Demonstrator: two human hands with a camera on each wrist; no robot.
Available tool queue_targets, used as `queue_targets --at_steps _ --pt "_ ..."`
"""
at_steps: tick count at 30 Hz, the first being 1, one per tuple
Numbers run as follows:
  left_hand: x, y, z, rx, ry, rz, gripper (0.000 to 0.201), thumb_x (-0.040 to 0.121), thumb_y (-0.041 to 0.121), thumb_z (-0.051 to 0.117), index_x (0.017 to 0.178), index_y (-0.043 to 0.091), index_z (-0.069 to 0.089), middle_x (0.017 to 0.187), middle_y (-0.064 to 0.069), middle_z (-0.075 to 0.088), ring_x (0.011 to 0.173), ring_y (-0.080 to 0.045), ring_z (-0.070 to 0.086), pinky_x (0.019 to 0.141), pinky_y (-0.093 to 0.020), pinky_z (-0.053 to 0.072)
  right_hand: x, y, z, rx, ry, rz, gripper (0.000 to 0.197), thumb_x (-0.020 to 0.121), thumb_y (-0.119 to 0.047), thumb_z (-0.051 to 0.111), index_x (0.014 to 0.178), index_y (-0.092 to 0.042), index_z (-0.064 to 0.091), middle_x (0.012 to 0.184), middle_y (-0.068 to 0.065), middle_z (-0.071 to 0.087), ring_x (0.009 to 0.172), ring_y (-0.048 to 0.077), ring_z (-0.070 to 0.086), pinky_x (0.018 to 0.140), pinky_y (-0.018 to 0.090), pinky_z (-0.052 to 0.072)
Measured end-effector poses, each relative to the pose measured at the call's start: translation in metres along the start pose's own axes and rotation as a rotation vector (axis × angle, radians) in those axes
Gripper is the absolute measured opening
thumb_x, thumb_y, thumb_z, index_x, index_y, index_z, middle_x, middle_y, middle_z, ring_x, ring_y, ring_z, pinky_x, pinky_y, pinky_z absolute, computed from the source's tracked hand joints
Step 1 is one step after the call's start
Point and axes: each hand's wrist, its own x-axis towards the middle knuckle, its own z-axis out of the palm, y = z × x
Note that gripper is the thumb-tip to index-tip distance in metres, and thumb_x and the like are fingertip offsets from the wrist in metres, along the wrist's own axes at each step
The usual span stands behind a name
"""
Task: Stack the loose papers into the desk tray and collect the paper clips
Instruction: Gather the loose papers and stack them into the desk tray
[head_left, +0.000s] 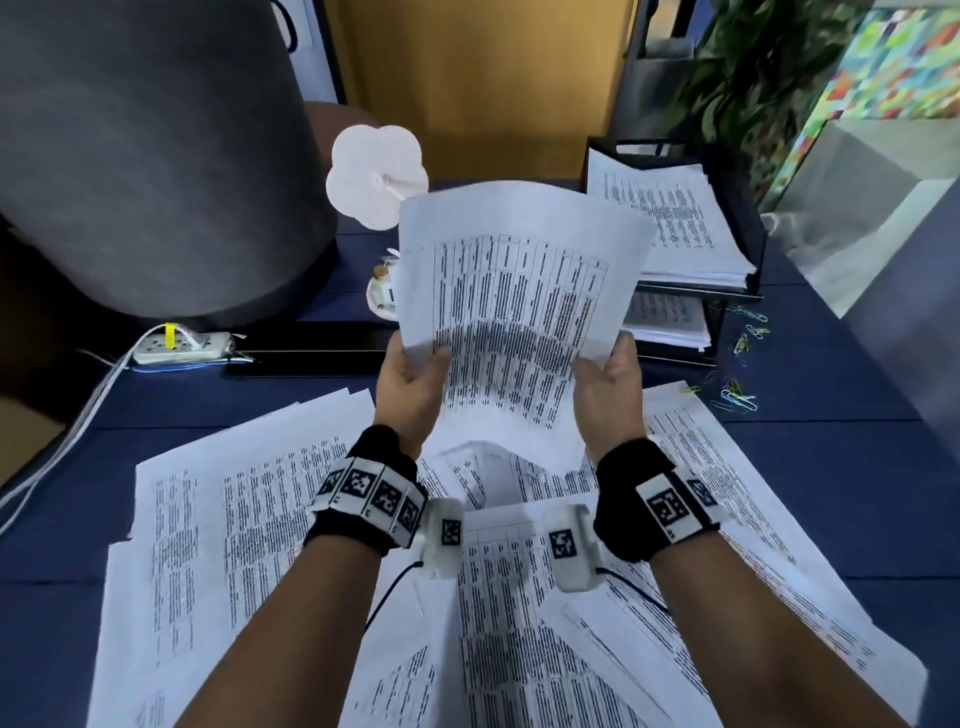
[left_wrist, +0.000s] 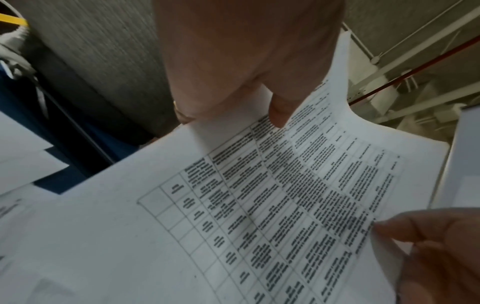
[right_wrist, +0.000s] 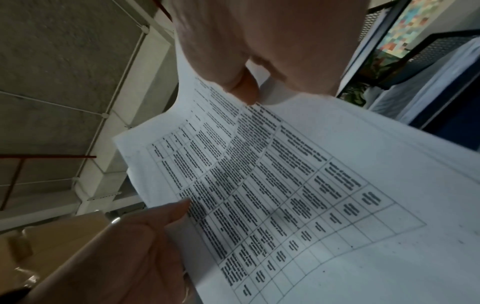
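Observation:
A thin bundle of printed sheets (head_left: 519, 291) is held upright above the desk. My left hand (head_left: 413, 376) grips its left edge, thumb on the printed face, and my right hand (head_left: 605, 379) grips its right edge the same way. In the left wrist view my left hand (left_wrist: 249, 67) pinches the sheets (left_wrist: 259, 205); in the right wrist view my right hand (right_wrist: 259, 51) pinches the sheets (right_wrist: 285, 195). More loose papers (head_left: 249, 519) lie spread over the near desk. The black desk tray (head_left: 748, 218) stands at the back right with a paper stack in it. Coloured paper clips (head_left: 737, 397) lie scattered right of the tray.
A large grey cylinder (head_left: 150, 156) fills the back left. A white power strip (head_left: 182, 347) with cables lies at its base. A white flower-shaped object (head_left: 374, 171) stands behind the held sheets. A plant (head_left: 727, 62) rises behind the tray. The desk (head_left: 831, 467) is dark blue.

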Motion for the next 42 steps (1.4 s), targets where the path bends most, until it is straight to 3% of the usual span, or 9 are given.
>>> queue_targets --at_steps 3,7,11,15,18,24,30,36,42 --pt "0.002 -0.002 -0.003 -0.001 0.018 0.016 0.037 0.089 0.003 0.06 0.122 0.012 0.044 0.102 0.006 0.061 0.087 -0.001 0.06 0.082 -0.02 0.05 0.006 0.005 -0.002 -0.046 0.025 0.009 0.032 0.087 0.01 0.043 0.108 -0.014 0.045 0.097 -0.003 0.063 0.084 0.014 0.057 0.074 0.025 0.048" --pt "0.001 -0.021 -0.008 0.019 0.038 -0.079 0.038 0.087 0.007 0.065 0.117 0.019 0.045 0.097 0.006 0.062 0.085 -0.006 0.06 0.079 -0.025 0.048 0.006 0.02 -0.009 -0.136 -0.005 0.047 0.027 0.087 0.009 0.042 0.106 -0.009 0.046 0.093 0.002 0.059 0.077 0.015 0.052 0.064 0.019 0.046" --pt "-0.002 -0.046 -0.007 0.068 0.028 -0.237 0.037 0.088 0.01 0.063 0.121 0.007 0.048 0.101 -0.001 0.061 0.089 -0.012 0.058 0.079 -0.024 0.047 0.0 0.04 -0.012 -0.221 -0.09 0.147 0.03 0.089 0.007 0.036 0.113 -0.01 0.043 0.095 0.0 0.056 0.074 0.011 0.049 0.063 0.021 0.042" --pt "-0.007 -0.069 -0.011 0.11 0.022 -0.34 0.048 0.091 0.025 0.06 0.118 -0.012 0.046 0.113 -0.01 0.062 0.107 -0.021 0.057 0.096 -0.036 0.041 -0.004 0.057 -0.013 -0.293 -0.089 0.193 0.028 0.092 0.004 0.034 0.112 -0.014 0.041 0.089 -0.001 0.054 0.081 0.016 0.05 0.067 0.024 0.042" --pt "-0.006 -0.071 -0.011 0.108 0.02 -0.336 0.043 0.092 0.027 0.059 0.122 -0.002 0.051 0.117 -0.007 0.062 0.11 -0.02 0.056 0.091 -0.033 0.04 -0.003 0.063 -0.013 -0.315 -0.044 0.181 0.024 0.095 0.002 0.035 0.114 -0.01 0.043 0.093 0.002 0.055 0.085 0.018 0.051 0.077 0.027 0.041" --pt "0.007 -0.053 -0.001 0.178 -0.024 -0.233 0.025 0.095 0.016 0.055 0.117 0.005 0.054 0.103 0.0 0.065 0.1 -0.015 0.061 0.086 -0.028 0.045 0.008 0.057 -0.02 -0.249 -0.028 0.205 0.035 0.09 0.009 0.032 0.109 -0.019 0.039 0.087 -0.008 0.051 0.075 0.007 0.05 0.062 0.013 0.04" --pt "0.019 -0.042 0.01 0.18 -0.051 -0.227 0.026 0.089 0.02 0.06 0.113 0.011 0.057 0.104 -0.005 0.067 0.097 -0.024 0.062 0.092 -0.041 0.049 0.003 0.074 -0.038 -0.29 -0.052 0.279 0.02 0.092 -0.004 0.047 0.107 -0.011 0.058 0.095 0.008 0.065 0.079 0.021 0.056 0.073 0.031 0.047" --pt "0.034 -0.014 0.035 0.162 -0.095 -0.234 0.027 0.091 0.008 0.058 0.118 0.008 0.054 0.11 -0.01 0.067 0.094 -0.025 0.063 0.086 -0.04 0.051 0.012 0.063 -0.062 -0.082 0.01 0.394 0.015 0.101 -0.011 0.038 0.111 -0.011 0.049 0.092 0.01 0.06 0.06 0.022 0.063 0.048 0.028 0.051" --pt "0.031 -0.023 0.069 0.403 -0.268 -0.266 0.014 0.094 0.01 0.049 0.106 0.014 0.044 0.103 -0.015 0.059 0.083 -0.028 0.059 0.067 -0.035 0.049 0.028 0.053 -0.09 -0.041 0.091 0.384 0.023 0.1 -0.012 0.038 0.123 -0.011 0.044 0.087 0.012 0.058 0.054 0.021 0.061 0.041 0.022 0.045"
